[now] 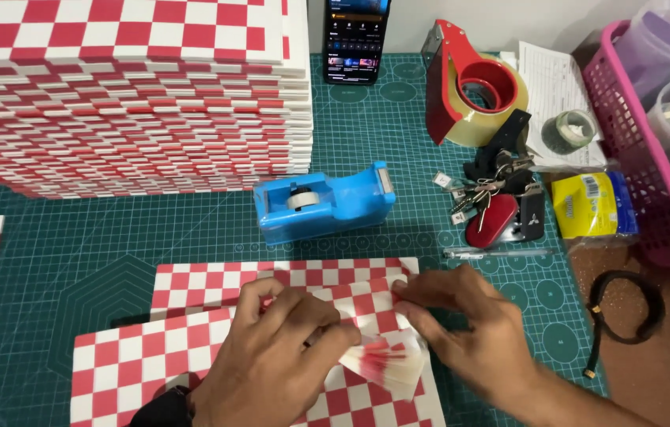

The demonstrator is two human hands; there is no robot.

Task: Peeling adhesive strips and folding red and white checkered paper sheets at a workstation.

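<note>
While steadying checkered sheet lower centre, am pinching it with left hand and right hand; blue tape dispenser waiting above.

The light is bright and even, and it seems to come from above. Shadows are soft and small; a dark one sits under the left hand on the bench. The clear tape roll shines a little. The fan of thin sheets looks blurry. The phone screen glows. Most other things look sharp. The edges bend only slightly.
</note>
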